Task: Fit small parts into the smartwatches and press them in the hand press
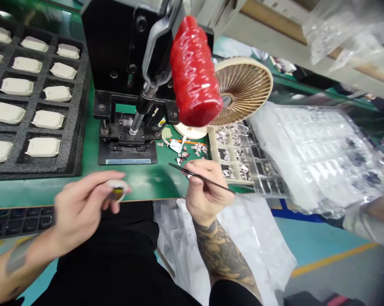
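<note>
My left hand (80,208) is closed on a small white casing (118,190), held between thumb and fingers near the bench's front edge. Something yellow and dark shows inside the casing; motion blurs the detail. My right hand (207,189) grips black tweezers (200,177), their tips pointing left above the green mat. The tips are apart from the casing, and nothing can be made out between them. Behind the hands stands a black lever press (130,144) with a red-wrapped handle (195,76). Small loose parts (183,157) lie on the mat beyond the tweezers.
At left, a dark foam tray (74,148) holds several white casings (43,147). A beige fan (243,91) stands behind a compartment box (216,157) of small parts. Clear plastic trays (306,153) fill the right side. Another person's sleeve (367,223) shows at far right.
</note>
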